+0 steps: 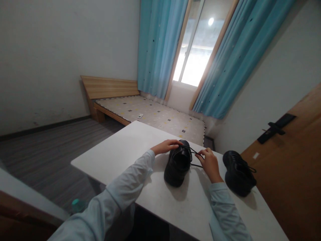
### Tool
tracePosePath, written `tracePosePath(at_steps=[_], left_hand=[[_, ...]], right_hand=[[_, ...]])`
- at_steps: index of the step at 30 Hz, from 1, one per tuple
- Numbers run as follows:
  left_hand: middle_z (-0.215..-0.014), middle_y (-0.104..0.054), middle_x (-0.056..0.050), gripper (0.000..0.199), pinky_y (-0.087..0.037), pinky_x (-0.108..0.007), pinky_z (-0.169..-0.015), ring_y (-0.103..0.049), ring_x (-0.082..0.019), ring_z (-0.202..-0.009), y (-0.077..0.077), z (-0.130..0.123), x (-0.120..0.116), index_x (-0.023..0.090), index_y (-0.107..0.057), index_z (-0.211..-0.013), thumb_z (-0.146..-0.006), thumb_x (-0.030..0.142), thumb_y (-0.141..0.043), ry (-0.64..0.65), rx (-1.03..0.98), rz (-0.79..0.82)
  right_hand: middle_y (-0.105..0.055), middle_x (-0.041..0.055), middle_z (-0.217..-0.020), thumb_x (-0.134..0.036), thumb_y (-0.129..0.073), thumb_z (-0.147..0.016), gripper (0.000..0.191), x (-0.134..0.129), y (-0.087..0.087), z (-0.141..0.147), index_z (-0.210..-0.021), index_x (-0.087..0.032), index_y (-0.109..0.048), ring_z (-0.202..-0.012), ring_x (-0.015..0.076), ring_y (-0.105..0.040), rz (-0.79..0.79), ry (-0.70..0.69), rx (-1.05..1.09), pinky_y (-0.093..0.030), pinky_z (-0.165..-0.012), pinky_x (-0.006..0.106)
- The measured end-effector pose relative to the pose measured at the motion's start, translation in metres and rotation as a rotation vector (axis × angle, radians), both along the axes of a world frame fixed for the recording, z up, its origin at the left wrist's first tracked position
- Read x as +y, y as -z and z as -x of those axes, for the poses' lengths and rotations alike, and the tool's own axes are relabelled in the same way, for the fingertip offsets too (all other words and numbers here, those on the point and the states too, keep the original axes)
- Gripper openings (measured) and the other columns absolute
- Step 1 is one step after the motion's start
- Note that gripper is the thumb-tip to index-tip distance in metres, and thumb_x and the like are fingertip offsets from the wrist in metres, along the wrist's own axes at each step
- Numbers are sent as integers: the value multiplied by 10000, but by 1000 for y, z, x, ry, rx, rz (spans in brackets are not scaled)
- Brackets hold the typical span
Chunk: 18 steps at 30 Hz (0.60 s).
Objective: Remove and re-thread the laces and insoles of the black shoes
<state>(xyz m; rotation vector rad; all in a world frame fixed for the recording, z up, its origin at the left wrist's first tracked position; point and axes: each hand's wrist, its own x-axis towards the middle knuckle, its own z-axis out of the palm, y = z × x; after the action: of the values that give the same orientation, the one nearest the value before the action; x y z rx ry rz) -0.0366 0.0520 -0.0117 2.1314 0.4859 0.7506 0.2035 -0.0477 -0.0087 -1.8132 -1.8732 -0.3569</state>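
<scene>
Nearest: pale-blue cloth sleeves [100,207]. Between our hands, on the smooth white table [120,150]: black lace-up shoe [175,172], left hand [167,146] probably steadying it, grip unclear; right hand [210,163] pinching its thin black lace [193,150], seemingly for tension.

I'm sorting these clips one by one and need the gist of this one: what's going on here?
A person at a white table is handling the lace of a black shoe. The left hand is at the shoe's lacing; whether it grips anything is unclear. The right hand pinches a black lace drawn out to the right of the shoe. A second black shoe sits farther right on the table, untouched.
</scene>
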Motion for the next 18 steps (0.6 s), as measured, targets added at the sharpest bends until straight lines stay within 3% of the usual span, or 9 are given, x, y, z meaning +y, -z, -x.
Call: tracePosePath(at_steps=[14,18], left_hand=[[-1183,-611,-71,342,-355,-326,-1001,-532,-192,-1098,3,-1,2,173,-585,-1158,-873,336,-490,9,-33,31],[-1199,-595,-114,353,-370,-351,-996,-538,-201,-1107,5,-3,1,143,-569,-1152,-860,331,-508,19,-94,81]], right_hand=[[-560,64,-807,-234,-545,-787,104,-5,-1,8,-698,-183,-566,-736,195,-541,-28,307,-190,-282,-579,295],[-570,82,-915,-265,-553,-781,133,-2,2,1,-886,-186,-565,-863,249,-542,-20,295,-144,-338,-629,316]])
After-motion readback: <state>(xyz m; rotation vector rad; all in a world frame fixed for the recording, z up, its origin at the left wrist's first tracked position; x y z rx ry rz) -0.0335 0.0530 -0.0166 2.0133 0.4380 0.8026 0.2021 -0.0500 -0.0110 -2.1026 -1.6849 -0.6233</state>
